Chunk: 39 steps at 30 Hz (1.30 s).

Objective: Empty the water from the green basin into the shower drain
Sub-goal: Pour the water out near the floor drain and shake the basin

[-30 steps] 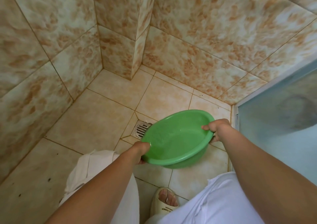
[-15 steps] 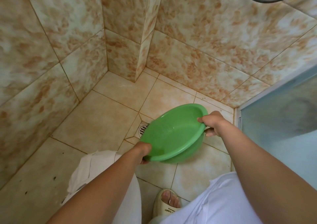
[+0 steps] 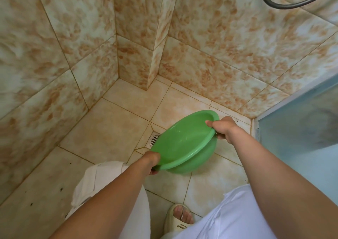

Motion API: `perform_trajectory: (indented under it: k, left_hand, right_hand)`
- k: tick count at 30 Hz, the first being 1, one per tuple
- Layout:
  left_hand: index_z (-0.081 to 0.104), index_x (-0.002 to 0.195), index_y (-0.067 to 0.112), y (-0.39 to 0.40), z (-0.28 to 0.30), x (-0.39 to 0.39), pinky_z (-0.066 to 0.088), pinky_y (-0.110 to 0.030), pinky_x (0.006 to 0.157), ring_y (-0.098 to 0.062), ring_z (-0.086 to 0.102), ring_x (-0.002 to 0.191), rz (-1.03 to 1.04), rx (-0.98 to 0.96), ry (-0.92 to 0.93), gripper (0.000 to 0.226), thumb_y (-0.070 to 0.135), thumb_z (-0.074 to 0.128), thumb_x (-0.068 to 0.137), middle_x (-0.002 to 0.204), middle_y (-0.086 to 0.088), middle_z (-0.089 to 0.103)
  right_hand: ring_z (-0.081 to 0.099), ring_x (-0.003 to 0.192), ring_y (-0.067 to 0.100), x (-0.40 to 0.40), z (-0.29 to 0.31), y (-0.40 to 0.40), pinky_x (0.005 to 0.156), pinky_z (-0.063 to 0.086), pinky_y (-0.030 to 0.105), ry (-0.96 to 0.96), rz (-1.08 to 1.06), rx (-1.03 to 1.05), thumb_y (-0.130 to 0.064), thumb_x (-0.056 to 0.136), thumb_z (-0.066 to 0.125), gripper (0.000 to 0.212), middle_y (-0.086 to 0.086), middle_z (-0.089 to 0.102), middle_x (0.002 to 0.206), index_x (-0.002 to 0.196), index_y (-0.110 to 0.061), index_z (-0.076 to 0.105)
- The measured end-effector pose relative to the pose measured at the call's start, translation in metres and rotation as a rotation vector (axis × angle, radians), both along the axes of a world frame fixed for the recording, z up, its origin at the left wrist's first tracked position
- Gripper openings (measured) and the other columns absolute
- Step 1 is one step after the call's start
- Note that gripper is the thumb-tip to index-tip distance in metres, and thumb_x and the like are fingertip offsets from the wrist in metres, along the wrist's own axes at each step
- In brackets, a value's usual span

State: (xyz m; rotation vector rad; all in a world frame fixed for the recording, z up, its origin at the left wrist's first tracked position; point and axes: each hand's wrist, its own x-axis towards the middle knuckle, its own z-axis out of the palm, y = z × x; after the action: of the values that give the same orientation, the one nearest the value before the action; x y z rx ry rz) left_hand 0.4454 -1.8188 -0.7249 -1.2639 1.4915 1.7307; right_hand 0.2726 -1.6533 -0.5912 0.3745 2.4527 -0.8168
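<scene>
I hold a round green basin [image 3: 184,143] above the tiled shower floor, tilted with its left edge down. My left hand [image 3: 152,161] grips the near-left rim and my right hand [image 3: 222,129] grips the far-right rim. A little clear water lies inside toward the low side. The metal shower drain [image 3: 154,139] is set into the floor just left of the basin; the basin's low rim hangs over it and hides most of it.
Marbled tile walls close the corner on the left and at the back. A frosted glass door [image 3: 300,143] stands at the right. A dark hose [image 3: 292,2] loops at top right. My knees in white trousers and a sandalled foot [image 3: 180,217] are below.
The basin has tipped further to the left, toward the drain, as my right hand rose and my left hand dropped. It now covers more of the drain.
</scene>
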Motion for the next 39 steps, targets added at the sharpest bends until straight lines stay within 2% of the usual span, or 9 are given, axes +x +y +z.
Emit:
perform_trajectory:
  k: [3, 7, 9, 15, 23, 26, 32, 36, 39]
  left_hand:
    - [0.054, 0.114, 0.006, -0.002, -0.001, 0.000, 0.052, -0.028, 0.053, -0.022, 0.056, 0.078, 0.012, 0.003, 0.001, 0.028, 0.010, 0.033, 0.097, 0.098, -0.013, 0.058]
    - [0.055, 0.113, 0.006, -0.005, -0.003, 0.001, 0.055, -0.030, 0.060, -0.022, 0.058, 0.078, 0.001, -0.008, 0.002, 0.027, 0.010, 0.034, 0.097, 0.094, -0.012, 0.058]
    - [0.056, 0.115, 0.005, -0.007, -0.002, 0.002, 0.055, -0.029, 0.057, -0.021, 0.057, 0.075, -0.012, -0.017, -0.001, 0.028, 0.011, 0.035, 0.097, 0.094, -0.011, 0.058]
    - [0.057, 0.115, 0.006, -0.010, 0.000, 0.005, 0.058, -0.030, 0.060, -0.019, 0.058, 0.067, -0.083, -0.026, -0.015, 0.030, 0.013, 0.035, 0.096, 0.092, -0.009, 0.057]
    - [0.057, 0.118, 0.005, -0.011, 0.008, 0.007, 0.054, -0.028, 0.054, -0.020, 0.063, 0.068, -0.150, 0.012, -0.006, 0.030, 0.013, 0.038, 0.096, 0.097, -0.012, 0.065]
    - [0.057, 0.108, 0.005, -0.009, 0.009, 0.006, 0.053, -0.030, 0.061, -0.022, 0.063, 0.071, -0.139, 0.034, 0.029, 0.024, 0.011, 0.038, 0.094, 0.090, -0.011, 0.063]
    - [0.054, 0.100, 0.011, -0.004, 0.007, 0.003, 0.052, -0.028, 0.063, -0.018, 0.063, 0.075, -0.156, -0.010, 0.055, 0.016, 0.020, 0.041, 0.097, 0.093, -0.006, 0.061]
    - [0.053, 0.085, 0.011, -0.005, 0.003, -0.003, 0.052, -0.030, 0.067, -0.018, 0.057, 0.066, -0.004, -0.060, 0.061, 0.017, 0.017, 0.042, 0.096, 0.075, -0.006, 0.058]
    - [0.054, 0.118, 0.000, -0.015, 0.005, -0.008, 0.053, -0.039, 0.089, -0.030, 0.064, 0.087, 0.227, -0.124, 0.065, 0.030, 0.008, 0.040, 0.093, 0.097, -0.016, 0.066]
  right_hand:
    - [0.069, 0.090, 0.027, -0.001, 0.002, -0.007, 0.062, 0.054, 0.031, 0.022, -0.008, -0.036, -0.038, 0.078, 0.078, 0.042, 0.011, 0.071, 0.100, 0.097, -0.003, 0.064]
    - [0.053, 0.040, 0.015, 0.001, 0.008, -0.019, 0.042, 0.050, 0.022, 0.024, -0.030, -0.120, -0.033, 0.081, 0.077, 0.036, 0.008, 0.067, 0.067, 0.092, -0.001, 0.064]
    - [0.049, 0.033, 0.012, 0.004, 0.011, -0.025, 0.038, 0.046, 0.020, 0.008, -0.051, -0.170, -0.031, 0.083, 0.076, 0.035, 0.010, 0.066, 0.066, 0.095, -0.001, 0.064]
    - [0.048, 0.035, 0.011, 0.012, 0.018, -0.042, 0.036, 0.043, 0.019, 0.004, -0.050, -0.271, -0.030, 0.084, 0.074, 0.036, 0.013, 0.070, 0.083, 0.104, -0.003, 0.061]
    - [0.051, 0.033, 0.014, 0.018, 0.018, -0.062, 0.037, 0.046, 0.022, 0.071, 0.117, -0.324, -0.025, 0.085, 0.073, 0.025, 0.003, 0.068, 0.051, 0.079, -0.011, 0.053]
    - [0.056, 0.039, 0.021, 0.022, 0.016, -0.070, 0.041, 0.049, 0.027, 0.163, 0.268, -0.212, -0.027, 0.084, 0.073, 0.027, 0.017, 0.070, 0.073, 0.085, -0.006, 0.056]
    - [0.041, 0.052, 0.017, 0.034, 0.015, -0.086, 0.053, 0.039, 0.030, 0.380, 0.655, -0.046, -0.025, 0.078, 0.077, 0.047, -0.001, 0.041, 0.062, 0.063, -0.019, 0.033]
    - [0.030, 0.056, 0.017, 0.046, 0.017, -0.097, 0.053, 0.026, 0.029, 0.298, 0.879, -0.061, -0.025, 0.075, 0.081, 0.054, -0.003, 0.036, 0.059, 0.060, -0.020, 0.029]
    - [0.031, 0.054, 0.016, 0.053, 0.019, -0.102, 0.052, 0.029, 0.028, 0.201, 0.962, -0.033, -0.023, 0.070, 0.085, 0.056, -0.003, 0.035, 0.058, 0.059, -0.021, 0.030]
